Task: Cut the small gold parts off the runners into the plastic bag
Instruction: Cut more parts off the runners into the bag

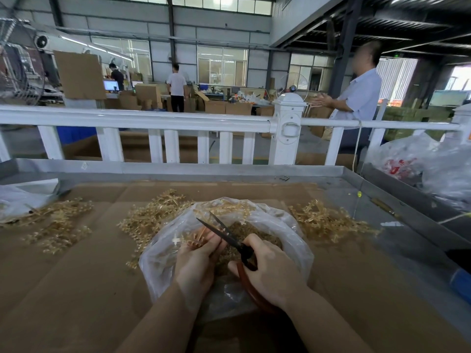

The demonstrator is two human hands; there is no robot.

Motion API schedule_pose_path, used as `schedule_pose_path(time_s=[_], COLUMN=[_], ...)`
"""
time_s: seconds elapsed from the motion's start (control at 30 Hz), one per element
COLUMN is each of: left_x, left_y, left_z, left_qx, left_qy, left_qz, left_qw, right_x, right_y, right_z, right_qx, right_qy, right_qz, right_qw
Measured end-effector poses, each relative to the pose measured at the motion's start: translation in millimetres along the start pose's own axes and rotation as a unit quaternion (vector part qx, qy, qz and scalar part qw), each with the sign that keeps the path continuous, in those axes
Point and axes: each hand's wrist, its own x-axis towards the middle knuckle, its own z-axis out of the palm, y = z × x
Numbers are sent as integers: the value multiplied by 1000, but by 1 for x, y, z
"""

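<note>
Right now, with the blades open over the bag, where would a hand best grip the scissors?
Grip the scissors by the red-brown handle loops nearest the person, coming from the near right, as the right hand does. The dark blades point up and away over the plastic bag, so the handle end is the only safe hold.

Single head-worn wide-angle view, looking forward and down from the person's own position. Both forearms enter from 6 o'clock; left hand (196, 266) and right hand (270, 273) sit close, low centre. The brown cardboard-covered metal worktable (76, 289) fills the lower half. The white railing fence (142, 121) crosses mid-frame, with the factory hall far off toward 12 o'clock. Edges bow from lens distortion.
</note>
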Motion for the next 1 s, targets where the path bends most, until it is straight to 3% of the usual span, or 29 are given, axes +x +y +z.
schedule_pose_path(time_s=[0.47, 0.73, 1.0], left_x=[6, 10, 10], left_y=[-3, -2, -2], left_z=[-3, -8, -5], left_qx=[-11, -22, -34], left_qy=[-6, -54, -9], left_qz=[-13, -19, -17], left_qw=[1000, 998, 999], right_x=[2, 1, 2], right_y=[1, 1, 3], right_z=[1, 1, 4], right_qx=[-22, -21, -37], right_qy=[15, 10, 15], right_qz=[-4, -5, -6], right_qw=[1000, 1000, 999])
